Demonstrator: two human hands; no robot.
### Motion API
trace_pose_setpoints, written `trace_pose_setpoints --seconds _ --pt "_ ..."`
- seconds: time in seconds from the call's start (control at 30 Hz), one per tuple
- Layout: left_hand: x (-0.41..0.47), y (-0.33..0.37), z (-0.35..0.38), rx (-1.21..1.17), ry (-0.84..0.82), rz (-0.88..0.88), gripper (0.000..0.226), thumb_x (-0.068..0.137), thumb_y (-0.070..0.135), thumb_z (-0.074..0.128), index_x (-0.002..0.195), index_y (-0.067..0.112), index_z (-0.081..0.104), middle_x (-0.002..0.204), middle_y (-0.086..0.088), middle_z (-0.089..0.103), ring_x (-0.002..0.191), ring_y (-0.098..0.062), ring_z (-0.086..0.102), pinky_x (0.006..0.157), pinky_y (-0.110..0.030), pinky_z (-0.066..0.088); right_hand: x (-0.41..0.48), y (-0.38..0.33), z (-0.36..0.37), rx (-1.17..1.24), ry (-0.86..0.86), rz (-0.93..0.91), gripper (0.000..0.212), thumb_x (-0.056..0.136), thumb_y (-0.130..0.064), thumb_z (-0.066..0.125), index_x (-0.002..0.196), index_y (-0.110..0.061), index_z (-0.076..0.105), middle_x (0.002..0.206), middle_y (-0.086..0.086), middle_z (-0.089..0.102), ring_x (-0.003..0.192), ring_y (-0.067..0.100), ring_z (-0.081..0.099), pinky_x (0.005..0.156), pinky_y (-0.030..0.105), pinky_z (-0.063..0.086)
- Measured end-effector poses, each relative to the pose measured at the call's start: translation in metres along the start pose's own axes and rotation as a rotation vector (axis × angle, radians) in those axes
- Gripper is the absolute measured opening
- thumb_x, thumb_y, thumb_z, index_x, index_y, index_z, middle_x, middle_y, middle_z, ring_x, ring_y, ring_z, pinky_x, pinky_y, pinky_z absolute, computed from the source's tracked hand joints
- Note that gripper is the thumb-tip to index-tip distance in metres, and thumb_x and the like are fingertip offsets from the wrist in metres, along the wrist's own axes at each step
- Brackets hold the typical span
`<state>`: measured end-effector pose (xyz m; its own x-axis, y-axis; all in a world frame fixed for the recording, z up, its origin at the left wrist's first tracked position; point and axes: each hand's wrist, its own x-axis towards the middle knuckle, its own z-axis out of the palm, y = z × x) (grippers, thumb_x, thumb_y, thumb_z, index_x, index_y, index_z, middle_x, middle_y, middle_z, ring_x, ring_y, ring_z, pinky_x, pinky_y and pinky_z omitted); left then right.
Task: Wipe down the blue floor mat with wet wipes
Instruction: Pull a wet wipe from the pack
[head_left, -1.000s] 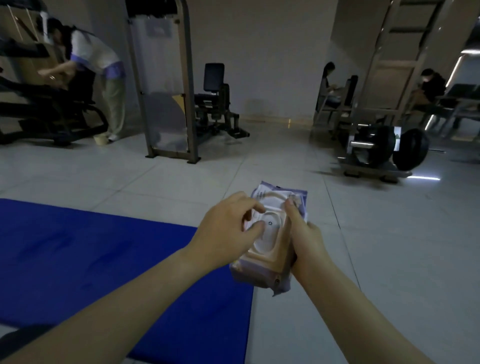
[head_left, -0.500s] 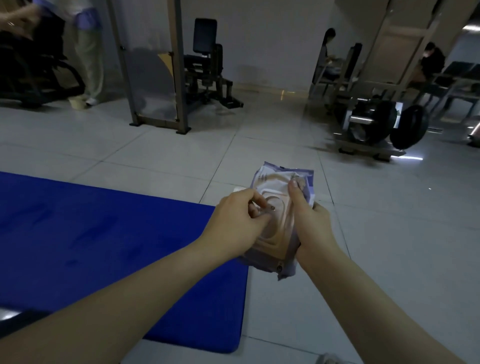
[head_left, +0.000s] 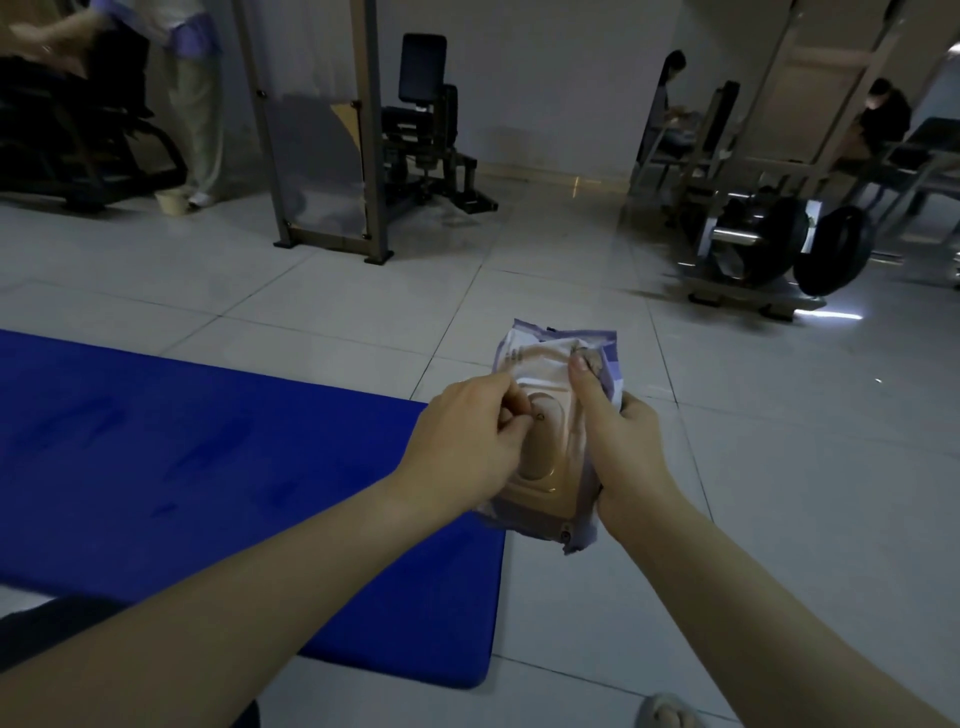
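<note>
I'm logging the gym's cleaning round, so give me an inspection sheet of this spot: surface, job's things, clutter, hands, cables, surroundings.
Surface: pale tiled floor, dimly lit; blue mat lies flat on it, with darker patches, cause unclear.
Job's things: wipes pack held above the mat's right end; tan lid looks closed; no wipe out.
Clutter: nothing seen.
Grips: left hand pinches at the lid; right hand holds the pack from its right side, thumb on top.
Cables: nothing seen.
Surroundings: weight machine, loaded barbell, standing person far left, seated people far right.
</note>
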<state>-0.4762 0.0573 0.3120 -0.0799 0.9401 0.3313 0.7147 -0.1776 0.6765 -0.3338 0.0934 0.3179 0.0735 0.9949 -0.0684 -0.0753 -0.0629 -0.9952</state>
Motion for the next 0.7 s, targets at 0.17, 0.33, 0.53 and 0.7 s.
trace_pose_setpoints --seconds 0.17,0.33,0.53,0.7 --pt "-0.004 0.000 -0.001 0.132 -0.034 0.122 0.007 0.102 0.027 0.056 0.096 0.024 0.054 0.091 0.012 0.056 0.077 -0.005 0.053 0.065 -0.017 0.041 0.000 -0.001 0.002 0.002 0.018 0.017 0.032 0.093 -0.052 0.064 0.090 -0.021 0.067 0.075 0.000 0.075 0.078 0.020 0.072 0.064 0.032 0.056" --pt "-0.009 -0.004 -0.003 0.153 -0.057 0.294 0.012 0.103 0.021 0.054 0.094 0.024 0.046 0.093 0.013 0.044 0.076 -0.004 0.045 0.061 -0.018 0.036 0.005 -0.001 0.003 0.075 0.067 0.162 0.039 0.091 -0.058 0.063 0.086 -0.020 0.061 0.085 0.005 0.071 0.080 0.023 0.068 0.064 0.033 0.053" --pt "-0.009 -0.013 -0.008 -0.100 -0.174 0.237 0.007 0.102 0.018 0.058 0.096 0.022 0.059 0.085 0.010 0.060 0.079 -0.010 0.057 0.065 -0.024 0.049 0.016 -0.001 0.001 0.119 0.140 0.213 0.048 0.088 -0.063 0.064 0.099 -0.016 0.064 0.088 0.005 0.072 0.081 0.024 0.069 0.062 0.032 0.052" --pt "-0.009 -0.011 -0.008 -0.188 -0.107 0.182 0.009 0.095 0.027 0.068 0.094 0.023 0.060 0.084 0.007 0.066 0.080 -0.010 0.065 0.069 -0.027 0.057 0.011 0.001 0.005 0.102 0.120 0.135 0.038 0.091 -0.058 0.064 0.093 -0.020 0.061 0.086 0.003 0.071 0.076 0.019 0.068 0.056 0.028 0.048"
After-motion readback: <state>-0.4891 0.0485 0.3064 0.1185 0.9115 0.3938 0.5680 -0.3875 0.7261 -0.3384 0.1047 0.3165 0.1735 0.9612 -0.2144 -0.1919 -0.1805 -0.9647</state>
